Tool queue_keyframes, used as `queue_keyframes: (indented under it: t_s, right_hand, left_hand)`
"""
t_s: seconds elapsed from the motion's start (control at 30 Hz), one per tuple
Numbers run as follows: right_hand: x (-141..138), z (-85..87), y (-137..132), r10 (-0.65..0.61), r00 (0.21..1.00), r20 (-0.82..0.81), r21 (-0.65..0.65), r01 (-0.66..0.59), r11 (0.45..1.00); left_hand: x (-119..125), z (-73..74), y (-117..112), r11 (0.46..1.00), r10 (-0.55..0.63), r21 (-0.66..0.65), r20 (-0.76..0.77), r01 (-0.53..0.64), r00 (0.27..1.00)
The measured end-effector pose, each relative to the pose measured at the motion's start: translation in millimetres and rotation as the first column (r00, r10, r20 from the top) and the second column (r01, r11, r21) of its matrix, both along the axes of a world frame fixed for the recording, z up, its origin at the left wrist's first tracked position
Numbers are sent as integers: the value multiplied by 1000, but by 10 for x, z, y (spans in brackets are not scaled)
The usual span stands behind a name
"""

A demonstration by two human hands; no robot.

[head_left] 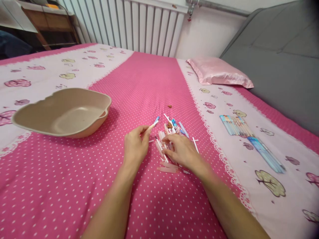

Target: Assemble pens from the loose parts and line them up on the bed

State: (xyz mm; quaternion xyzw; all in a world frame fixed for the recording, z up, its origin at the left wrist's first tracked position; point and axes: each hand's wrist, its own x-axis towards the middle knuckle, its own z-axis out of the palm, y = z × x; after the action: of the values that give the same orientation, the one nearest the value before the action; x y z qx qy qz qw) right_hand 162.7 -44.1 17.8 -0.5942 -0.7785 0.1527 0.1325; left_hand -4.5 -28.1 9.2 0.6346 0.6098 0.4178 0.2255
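Observation:
Between the thumb and fingers of my left hand (136, 142) is a slim, pale, pen-like piece with a blue tip (157, 119), pointing up and to the right. My right hand (181, 149) reaches over a loose pile of pen parts (159, 149), thumb and forefinger apart. Pinkish translucent tubes (167, 169) and thin white sticks (195, 145) make up much of this pile. Small blue pieces (173, 122) and a brown piece lie at its far side. My right hand covers the pile's middle, so whether its fingertips touch a part is unclear.
A beige basin (62, 116) stands on the pink dotted bedspread (149, 76) at left. To the right lie a row of pale pens with blue ends (234, 125) and a bundle of blue pens (266, 154). Behind are a pink pillow (219, 71), grey headboard (276, 49) and white radiator (132, 25).

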Motion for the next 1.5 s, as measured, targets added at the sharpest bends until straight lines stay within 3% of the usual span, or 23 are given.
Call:
queue_keyframes:
  t_s: [0.27,0.43,0.63,0.73,0.87,0.97,1.13,1.2,1.23,1.3,1.4,1.5]
  right_hand:
    - [70,33,5,-149,989,-4,-129,148,981]
    - [91,-13,54,-105,994,15,-66,106,992]
    - [1,-94,73,-198,974,108,-45,203,978]
    - [-12,-102,80,-248,968,42,-84,251,964]
    - [64,-133,120,-300,940,-164,-175,271,946]
    - [139,-144,149,-312,876,-368,-216,246,945]
    - [206,-88,162,-367,604,-708,-365,132,922]
    - [237,-72,167,-379,555,-740,-394,97,914]
    - [257,-70,171,-380,572,-727,-394,106,913]
    - [305,-74,179,-366,676,-639,-347,171,922]
    - [359,-62,175,-328,854,-404,-156,289,944]
    - [346,-21,152,-289,886,-363,-31,298,954]
  left_hand:
    - [-2,4,4,1000,1,-2,37,-1,999]
    - [-2,5,5,1000,-3,-18,25,3,1000]
    - [6,-13,1,1000,-12,-13,38,12,999]
    - [11,-10,3,1000,-21,-21,49,22,999]
    - [12,-7,6,999,-32,-29,54,34,998]
    - [16,-1,-2,998,-46,-27,71,48,996]
    - [41,16,-16,997,-75,-22,77,77,994]
    - [51,12,-15,995,-92,-22,81,94,992]
    - [54,8,-14,995,-98,-21,86,100,992]
    - [56,-2,-11,995,-99,-18,92,101,991]
    - [55,-11,-11,993,-112,-11,85,114,990]
    - [63,-11,-14,986,-169,6,70,169,983]
